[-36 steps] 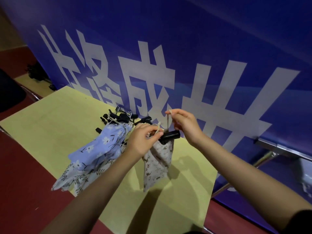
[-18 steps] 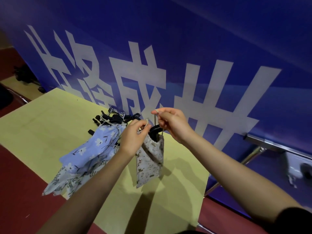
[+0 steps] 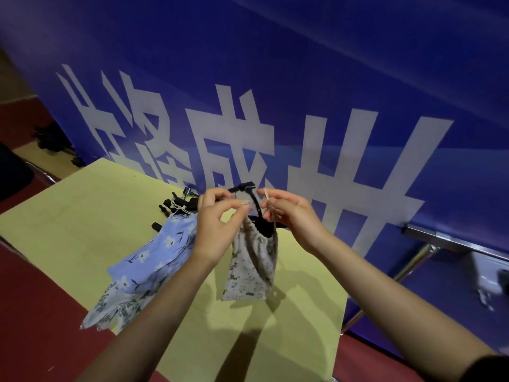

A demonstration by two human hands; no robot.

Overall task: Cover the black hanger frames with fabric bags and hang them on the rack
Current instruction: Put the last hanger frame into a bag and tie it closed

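Beige floral drawstring bag is held above the desk, its black hanger frame protruding; cords are pinched by left hand and right hand fingers, seemingly to cinch it.

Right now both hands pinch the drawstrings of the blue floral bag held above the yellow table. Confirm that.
Not quite: the bag in hand is the beige patterned bag, not the blue one. The head view shows the left hand and right hand pinching its drawstrings above the yellow table, a black hanger sticking out of its top. The blue floral bags lie on the table.
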